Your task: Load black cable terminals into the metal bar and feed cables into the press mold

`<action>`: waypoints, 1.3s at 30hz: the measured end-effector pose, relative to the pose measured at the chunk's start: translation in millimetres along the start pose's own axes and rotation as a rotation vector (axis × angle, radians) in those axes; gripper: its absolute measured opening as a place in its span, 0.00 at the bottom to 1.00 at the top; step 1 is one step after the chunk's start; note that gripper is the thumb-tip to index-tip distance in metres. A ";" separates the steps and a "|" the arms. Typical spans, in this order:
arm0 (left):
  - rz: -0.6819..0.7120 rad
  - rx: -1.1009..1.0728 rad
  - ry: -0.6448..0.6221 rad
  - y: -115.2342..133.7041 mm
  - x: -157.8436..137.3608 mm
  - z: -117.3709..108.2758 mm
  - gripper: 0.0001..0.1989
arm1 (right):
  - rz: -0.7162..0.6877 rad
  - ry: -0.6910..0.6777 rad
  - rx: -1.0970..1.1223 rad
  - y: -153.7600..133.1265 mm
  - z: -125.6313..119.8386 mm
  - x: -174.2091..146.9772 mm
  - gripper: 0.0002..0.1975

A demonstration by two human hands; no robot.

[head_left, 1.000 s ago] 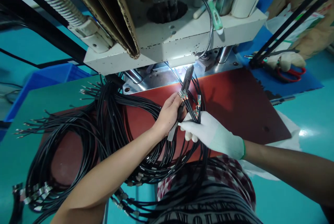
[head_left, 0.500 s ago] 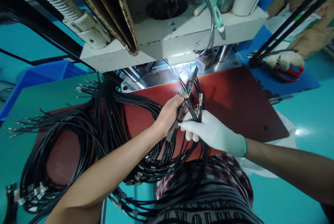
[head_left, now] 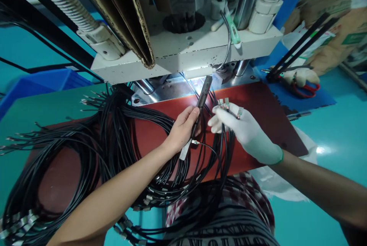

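Note:
My bare left hand [head_left: 183,127] is closed around a long dark metal bar [head_left: 204,95], which tilts up toward the press. One cable end with a metal connector [head_left: 195,142] sits at the bar's lower part, its thin black lead curving off to the right. My right hand [head_left: 237,125], in a white glove, grips several black cables [head_left: 226,142]; their metal connector ends [head_left: 226,102] stick up by the fingers. Beneath both hands lies a red-brown mat [head_left: 258,104]. Thin wires run from behind the bar toward the lit metal plate.
A white press [head_left: 177,52] with steel posts stands ahead, cardboard [head_left: 137,20] leaning on it. Coiled black cables [head_left: 83,162] cover the left side. Red-handled scissors [head_left: 308,90] lie on a blue surface at right. A blue bin [head_left: 51,85] is at far left.
My right hand has moved right, away from the bar, with its cables. One connector now sits at the bar's lower part. The bar has shifted slightly left in view with my left hand.

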State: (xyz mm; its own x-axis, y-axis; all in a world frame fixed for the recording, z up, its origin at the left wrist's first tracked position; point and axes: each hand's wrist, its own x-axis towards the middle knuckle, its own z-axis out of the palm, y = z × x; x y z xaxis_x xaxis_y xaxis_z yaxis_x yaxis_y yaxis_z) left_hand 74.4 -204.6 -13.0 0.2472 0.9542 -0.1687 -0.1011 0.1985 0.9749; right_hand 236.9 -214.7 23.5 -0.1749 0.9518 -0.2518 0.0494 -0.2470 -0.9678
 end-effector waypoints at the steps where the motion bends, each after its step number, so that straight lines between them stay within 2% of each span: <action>1: 0.005 -0.020 -0.017 0.0 0.2 -1.0 0.17 | 0.031 0.038 0.085 -0.7 -1.5 1.0 0.09; 3: 0.012 -0.062 -0.042 0.7 0.4 -2.4 0.18 | 0.072 -0.002 0.185 0.3 -4.6 1.5 0.11; 6: -0.013 -0.133 -0.076 2.8 0.1 -3.4 0.18 | 0.093 -0.289 0.127 5.0 -9.9 0.4 0.12; 8: -0.040 -0.174 -0.092 3.9 -0.2 -3.7 0.18 | 0.075 -0.403 0.018 6.5 -11.6 -0.6 0.13; 11: -0.056 -0.195 -0.101 4.7 -0.4 -3.5 0.18 | 0.022 -0.379 -0.125 4.4 -8.6 -2.1 0.14; 16: -0.102 -0.139 -0.071 7.2 -1.6 -2.7 0.18 | 0.034 -0.330 -0.216 2.6 4.7 -1.7 0.14; 21: -0.071 -0.061 -0.021 7.8 -2.2 -4.7 0.19 | 0.088 -0.369 -0.223 10.5 13.8 1.8 0.13; 28: 0.006 -0.031 0.030 7.1 -3.7 -1.7 0.19 | 0.224 -0.274 -0.150 8.7 22.4 -0.3 0.11; 31: 0.046 0.014 0.049 6.4 -4.0 -0.9 0.19 | 0.216 -0.275 -0.146 7.5 23.0 -1.2 0.13; 35: 0.046 0.010 0.014 5.8 -2.8 -3.2 0.19 | 0.198 -0.301 -0.139 7.6 21.7 -2.6 0.13; 39: 0.050 0.023 0.024 6.1 -2.3 -5.6 0.20 | 0.209 -0.267 -0.127 7.5 21.6 -5.4 0.14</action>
State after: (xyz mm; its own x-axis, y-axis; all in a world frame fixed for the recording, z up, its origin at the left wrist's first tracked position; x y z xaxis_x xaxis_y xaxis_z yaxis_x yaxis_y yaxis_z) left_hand 67.8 -204.4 -7.5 0.2189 0.9679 -0.1231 -0.0905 0.1458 0.9852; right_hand 217.0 -225.6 17.5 -0.3977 0.7981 -0.4525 0.2303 -0.3906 -0.8913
